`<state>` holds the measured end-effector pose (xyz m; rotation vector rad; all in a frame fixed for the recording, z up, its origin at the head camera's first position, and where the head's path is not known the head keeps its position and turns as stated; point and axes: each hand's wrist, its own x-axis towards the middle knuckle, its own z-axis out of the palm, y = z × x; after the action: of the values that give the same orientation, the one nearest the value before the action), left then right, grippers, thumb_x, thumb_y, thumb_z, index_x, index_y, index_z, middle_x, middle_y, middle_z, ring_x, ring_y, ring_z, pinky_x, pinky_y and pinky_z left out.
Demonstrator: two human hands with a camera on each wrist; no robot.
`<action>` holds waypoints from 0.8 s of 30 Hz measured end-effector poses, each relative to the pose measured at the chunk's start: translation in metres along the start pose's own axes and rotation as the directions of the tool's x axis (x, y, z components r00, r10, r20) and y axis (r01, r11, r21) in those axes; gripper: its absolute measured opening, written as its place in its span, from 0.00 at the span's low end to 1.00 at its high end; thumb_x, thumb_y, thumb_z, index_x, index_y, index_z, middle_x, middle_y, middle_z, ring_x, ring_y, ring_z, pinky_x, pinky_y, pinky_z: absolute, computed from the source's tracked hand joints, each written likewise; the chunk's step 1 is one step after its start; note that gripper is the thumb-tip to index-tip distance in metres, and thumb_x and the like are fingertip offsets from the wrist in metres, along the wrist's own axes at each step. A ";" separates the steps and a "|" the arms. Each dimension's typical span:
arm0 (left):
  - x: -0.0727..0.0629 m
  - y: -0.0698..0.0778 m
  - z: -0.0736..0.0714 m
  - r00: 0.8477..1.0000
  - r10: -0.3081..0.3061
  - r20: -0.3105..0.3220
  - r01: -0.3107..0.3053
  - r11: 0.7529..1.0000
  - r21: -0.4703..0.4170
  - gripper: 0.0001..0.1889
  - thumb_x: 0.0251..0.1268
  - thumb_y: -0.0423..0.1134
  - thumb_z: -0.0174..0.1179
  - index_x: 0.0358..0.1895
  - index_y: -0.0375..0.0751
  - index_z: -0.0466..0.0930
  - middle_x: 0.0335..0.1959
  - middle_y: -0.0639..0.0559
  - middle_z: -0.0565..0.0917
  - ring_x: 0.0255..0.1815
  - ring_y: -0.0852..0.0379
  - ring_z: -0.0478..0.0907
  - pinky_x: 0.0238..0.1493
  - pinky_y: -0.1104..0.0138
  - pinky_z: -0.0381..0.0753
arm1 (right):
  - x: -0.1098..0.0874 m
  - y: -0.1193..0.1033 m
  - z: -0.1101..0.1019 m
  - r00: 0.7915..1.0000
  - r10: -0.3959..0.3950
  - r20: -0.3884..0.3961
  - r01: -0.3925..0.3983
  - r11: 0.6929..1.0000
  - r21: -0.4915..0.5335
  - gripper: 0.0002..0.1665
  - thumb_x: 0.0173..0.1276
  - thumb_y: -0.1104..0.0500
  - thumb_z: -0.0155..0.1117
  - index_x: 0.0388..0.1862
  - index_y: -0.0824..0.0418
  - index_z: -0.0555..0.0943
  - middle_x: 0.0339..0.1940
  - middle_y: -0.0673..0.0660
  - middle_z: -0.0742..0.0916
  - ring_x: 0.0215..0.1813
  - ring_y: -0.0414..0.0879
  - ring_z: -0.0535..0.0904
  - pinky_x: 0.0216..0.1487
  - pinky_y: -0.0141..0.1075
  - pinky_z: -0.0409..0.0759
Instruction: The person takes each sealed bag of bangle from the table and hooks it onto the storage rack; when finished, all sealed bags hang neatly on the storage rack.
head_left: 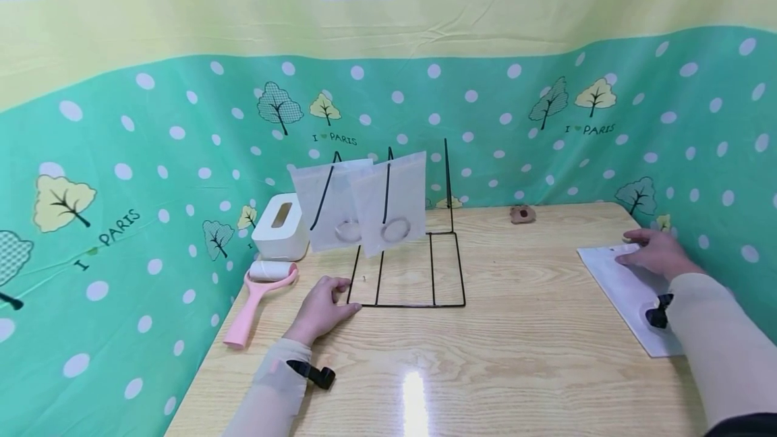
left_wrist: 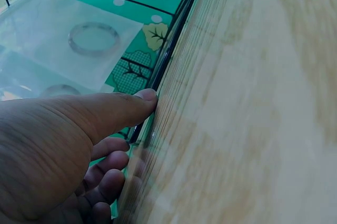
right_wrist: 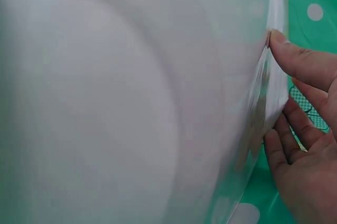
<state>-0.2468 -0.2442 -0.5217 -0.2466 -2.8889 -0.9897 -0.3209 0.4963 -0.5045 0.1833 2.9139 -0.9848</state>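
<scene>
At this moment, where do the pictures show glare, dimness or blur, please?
Head view: white glare streak on the table, near the bottom edge; left wrist view: dimmer, left hand shaded; right wrist view: milky bag soft and hazy, small bright spot upper left.

Looks like a little curtained-off nook, kinda homey, though I can't tell if it's actually in a house. Cutesy green-and-yellow fabric [head_left: 182, 160] with trees and Paris prints wraps three sides of a wood-grain bench [head_left: 516, 356], plus there's a tissue box [head_left: 284, 241] and pink lint roller [head_left: 247, 310].
</scene>
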 end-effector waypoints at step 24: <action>-0.001 0.001 -0.001 1.000 -0.005 0.002 0.005 1.000 -0.008 0.32 0.56 0.50 0.80 0.63 0.41 0.84 0.43 0.53 0.77 0.39 0.55 0.72 0.43 0.59 0.74 | -0.005 0.009 0.000 0.996 -0.038 -0.082 0.036 0.999 -0.024 0.17 0.72 0.57 0.70 0.50 0.69 0.86 0.48 0.70 0.86 0.53 0.69 0.76 0.47 0.56 0.75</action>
<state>-0.2458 -0.2440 -0.5198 -0.2409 -2.8891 -1.0033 -0.3153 0.5033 -0.5091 0.1734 3.0123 -0.9726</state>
